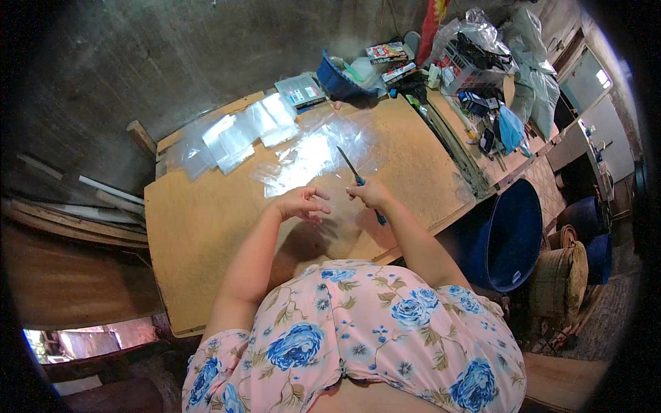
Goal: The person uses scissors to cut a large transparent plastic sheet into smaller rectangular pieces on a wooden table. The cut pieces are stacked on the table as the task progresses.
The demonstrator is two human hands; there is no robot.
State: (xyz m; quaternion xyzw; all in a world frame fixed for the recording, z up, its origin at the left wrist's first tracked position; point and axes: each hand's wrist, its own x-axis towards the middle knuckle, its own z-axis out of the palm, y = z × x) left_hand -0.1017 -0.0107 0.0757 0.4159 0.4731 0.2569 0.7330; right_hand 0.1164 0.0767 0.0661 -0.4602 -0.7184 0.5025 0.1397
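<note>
My right hand point(373, 194) is closed around a pair of scissors point(349, 163) with a dark blade and blue-green handles; the blade points up and to the left. To its left, my left hand point(303, 202) hovers over the wooden table point(206, 232) with its fingers apart and curled, and I see nothing in it. Just beyond both hands lies a spread of clear plastic bags or sheets point(310, 155), glaring with reflected light. Further back are stacks of clear plastic bags point(227, 142). Whether thin clear film touches my fingers cannot be told.
At the table's back stand a flat printed package point(301, 92), a blue basin point(335, 80) with plastic in it, and small boxes point(387, 53). A side surface on the right holds a filled crate point(472, 67) and a light blue cloth or mask point(511, 129). Large blue tubs point(514, 237) stand below right.
</note>
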